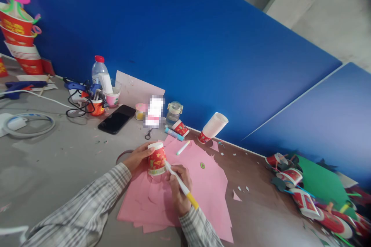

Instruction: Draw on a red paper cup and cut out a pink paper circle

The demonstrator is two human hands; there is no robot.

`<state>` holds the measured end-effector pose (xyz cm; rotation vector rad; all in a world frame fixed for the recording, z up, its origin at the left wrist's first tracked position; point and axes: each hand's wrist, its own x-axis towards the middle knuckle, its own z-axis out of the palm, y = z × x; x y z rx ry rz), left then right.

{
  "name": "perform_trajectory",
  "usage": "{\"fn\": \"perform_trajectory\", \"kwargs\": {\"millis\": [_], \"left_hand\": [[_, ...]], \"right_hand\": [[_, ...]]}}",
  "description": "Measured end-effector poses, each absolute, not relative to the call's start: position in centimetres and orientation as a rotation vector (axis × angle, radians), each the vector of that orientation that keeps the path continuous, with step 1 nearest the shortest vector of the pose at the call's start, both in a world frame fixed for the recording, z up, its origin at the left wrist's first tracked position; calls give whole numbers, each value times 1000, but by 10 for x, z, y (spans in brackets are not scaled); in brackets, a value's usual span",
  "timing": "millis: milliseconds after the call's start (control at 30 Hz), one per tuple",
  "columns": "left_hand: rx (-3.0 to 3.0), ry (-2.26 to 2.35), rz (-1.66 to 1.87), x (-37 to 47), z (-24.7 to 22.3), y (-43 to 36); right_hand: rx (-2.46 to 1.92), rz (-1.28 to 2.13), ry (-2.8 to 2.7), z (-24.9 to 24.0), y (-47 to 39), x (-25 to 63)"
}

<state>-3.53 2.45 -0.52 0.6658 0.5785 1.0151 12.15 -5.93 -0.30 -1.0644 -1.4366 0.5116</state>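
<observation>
A: Quick, where are the edges?
B: Back edge = blue partition [203,54], pale strip along its foot. Grey tabletop [72,177] on L, brown tabletop [255,220] on R.
A: Room to move?
B: L forearm crosses the grey; phone [116,119] is farther back there. On R, past the pink sheets [205,197], a wide stretch of brown w/ small paper scraps [237,196], then a pile of decorated cups [304,202] nr a green sheet [321,181].
A: And straight ahead?
B: Tighter. Scissors [148,135], glue stick [174,134], lidded jar [174,112] & a tilted cup stack [214,125] sit btwn the hands & partition. White marker [183,148] lies on the sheets too.
A: OK, the paper cup [157,159]?
B: Red w/ yellow pattern, white end up, over the L part of the sheets. Can't tell if it's resting on them.
A: L hand [140,157]?
B: Pinching the cup from its L side, thumb up nr the white end.
A: R hand [180,191]?
B: Just beside the cup, R & nearer the wearer. Fingers closed round a pen [183,187], white w/ yellow tail, slanting up-L.
A: Tip touching?
B: It's at the cup's R side, abt mid-height. Contact unclear.
</observation>
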Motion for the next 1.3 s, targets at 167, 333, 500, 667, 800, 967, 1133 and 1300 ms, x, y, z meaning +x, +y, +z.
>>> {"fn": "perform_trajectory", "kwargs": {"millis": [167,333,500,667,800,967,1133,1300], "left_hand": [[661,584,1020,-35,-6,24],[657,575,1017,-35,-5,24],[657,568,1013,-35,-3,24],[657,575,1018,-35,-4,24],[660,579,1015,-35,-5,24],[660,586,1024,-35,-6,24],[655,590,1023,-35,-5,24],[645,587,1016,-35,-6,24]], "right_hand": [[-1041,546,-1444,-9,-60,123],[-1003,546,-1443,-4,-62,121],[-1032,487,-1441,2,-61,118],[-1056,485,-1450,0,-60,117],[-1077,487,-1457,0,-59,117],[-1080,482,-1454,-2,-58,115],[-1042,524,-1492,-5,-58,116],[-1069,530,-1508,-5,-60,119]]}}
